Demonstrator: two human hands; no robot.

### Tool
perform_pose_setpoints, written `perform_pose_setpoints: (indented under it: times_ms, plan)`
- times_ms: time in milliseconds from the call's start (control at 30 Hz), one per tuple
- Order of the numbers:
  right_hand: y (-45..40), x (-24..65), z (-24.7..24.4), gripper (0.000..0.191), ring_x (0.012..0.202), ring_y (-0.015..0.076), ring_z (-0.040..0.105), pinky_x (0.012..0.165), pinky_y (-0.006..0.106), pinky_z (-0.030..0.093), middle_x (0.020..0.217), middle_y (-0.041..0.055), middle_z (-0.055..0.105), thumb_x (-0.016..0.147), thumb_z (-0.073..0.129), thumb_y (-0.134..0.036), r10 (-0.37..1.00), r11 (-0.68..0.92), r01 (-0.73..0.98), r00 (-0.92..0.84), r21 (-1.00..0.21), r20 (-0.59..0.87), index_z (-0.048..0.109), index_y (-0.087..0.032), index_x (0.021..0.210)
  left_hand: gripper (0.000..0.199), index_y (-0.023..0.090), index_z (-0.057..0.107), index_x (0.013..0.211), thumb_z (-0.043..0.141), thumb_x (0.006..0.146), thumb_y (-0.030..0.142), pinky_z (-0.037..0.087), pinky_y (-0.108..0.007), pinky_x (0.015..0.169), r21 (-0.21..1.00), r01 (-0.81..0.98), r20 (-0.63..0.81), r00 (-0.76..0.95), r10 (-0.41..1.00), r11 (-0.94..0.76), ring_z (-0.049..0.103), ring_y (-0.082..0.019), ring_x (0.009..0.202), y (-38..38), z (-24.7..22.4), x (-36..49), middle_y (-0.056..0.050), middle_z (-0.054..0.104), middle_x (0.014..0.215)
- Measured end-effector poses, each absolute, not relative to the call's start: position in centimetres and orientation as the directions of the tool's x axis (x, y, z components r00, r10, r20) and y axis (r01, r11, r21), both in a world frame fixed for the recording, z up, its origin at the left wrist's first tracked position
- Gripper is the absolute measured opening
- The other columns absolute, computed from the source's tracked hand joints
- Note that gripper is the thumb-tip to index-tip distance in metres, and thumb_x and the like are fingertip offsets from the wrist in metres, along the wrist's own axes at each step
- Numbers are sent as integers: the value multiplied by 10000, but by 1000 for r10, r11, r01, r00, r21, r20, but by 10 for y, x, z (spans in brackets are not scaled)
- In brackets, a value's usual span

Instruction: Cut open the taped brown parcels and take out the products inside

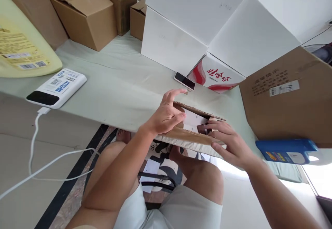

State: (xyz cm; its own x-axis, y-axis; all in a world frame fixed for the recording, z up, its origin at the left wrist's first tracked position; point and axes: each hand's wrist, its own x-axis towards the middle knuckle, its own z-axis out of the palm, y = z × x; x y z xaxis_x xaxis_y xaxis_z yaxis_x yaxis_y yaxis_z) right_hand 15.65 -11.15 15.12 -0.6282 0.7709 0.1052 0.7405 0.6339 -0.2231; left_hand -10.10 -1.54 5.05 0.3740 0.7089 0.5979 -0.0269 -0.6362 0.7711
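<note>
Right of centre in the frame, an open cardboard box sits at the near edge of a cloth-covered tabletop. The left hand touches its left end, thumb and forefinger spread wide; its other fingers are partly hidden, so whether that grip holds firmly cannot be told. The right hand has fingertips inside the right end, thumb outside; its grip is unclear too. White and dark contents are hard to make out. Pale cloth stretches left to a white power bank. At upper left, the frame cuts off a yellow bottle.
</note>
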Motion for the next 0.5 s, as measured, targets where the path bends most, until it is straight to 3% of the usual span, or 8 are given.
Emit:
perform_pose_setpoints:
  times_ms: [100, 200, 233, 300, 367, 433, 500]
  plan:
    - [-118, 169, 150, 272, 1347, 319, 608, 1197, 518, 318, 1090, 76, 756, 1046, 460, -406, 738, 675, 735, -671, -67, 69, 660, -221, 1033, 447, 194, 620, 517, 559, 930, 352, 392, -539, 1228, 776, -115, 625, 275, 730, -621, 390, -356, 1444, -10, 45, -96, -70, 491, 1514]
    - [-121, 185, 151, 291, 1285, 306, 659, 1189, 511, 333, 974, 64, 759, 1046, 420, -369, 727, 678, 735, -676, 31, 125, 670, -231, 987, 414, 206, 625, 525, 595, 897, 383, 466, -516, 1170, 800, -203, 593, 128, 795, -564, 444, -347, 1400, -6, 40, -92, -84, 525, 1442]
    - [-121, 189, 152, 303, 1189, 282, 706, 1141, 485, 398, 929, 56, 761, 1046, 407, -336, 733, 668, 743, -666, 38, 138, 677, -237, 948, 416, 210, 614, 522, 603, 891, 402, 479, -502, 1163, 813, -236, 563, 82, 823, -533, 462, -338, 1384, -5, 40, -92, -87, 546, 1408]
    - [-119, 192, 156, 340, 876, 217, 755, 892, 393, 538, 813, 32, 752, 1049, 386, -291, 784, 613, 790, -610, 12, 110, 691, -248, 904, 449, 213, 580, 506, 593, 891, 443, 494, -485, 1153, 823, -318, 507, 37, 861, -471, 520, -321, 1328, -3, 40, -92, -101, 591, 1321]
    - [-114, 187, 161, 342, 619, 170, 682, 620, 329, 513, 767, 12, 750, 1057, 391, -312, 856, 516, 855, -516, -41, 15, 719, -263, 972, 481, 214, 563, 490, 565, 895, 473, 499, -487, 1143, 821, -384, 479, 59, 876, -423, 586, -313, 1253, -2, 41, -92, -114, 620, 1255]
    - [-104, 177, 167, 299, 598, 160, 670, 561, 312, 498, 873, 17, 779, 1041, 443, -357, 900, 424, 901, -431, -90, -71, 726, -280, 1094, 500, 213, 557, 476, 557, 887, 498, 495, -494, 1141, 825, -401, 466, 86, 880, -398, 629, -315, 1197, -2, 42, -93, -118, 642, 1235]
    - [-92, 166, 172, 307, 741, 187, 729, 635, 324, 557, 1122, 52, 779, 980, 550, -402, 910, 382, 917, -395, -117, -123, 704, -287, 1220, 517, 215, 549, 469, 558, 879, 528, 497, -498, 1137, 838, -386, 449, 84, 889, -386, 647, -318, 1169, -2, 44, -94, -113, 665, 1233]
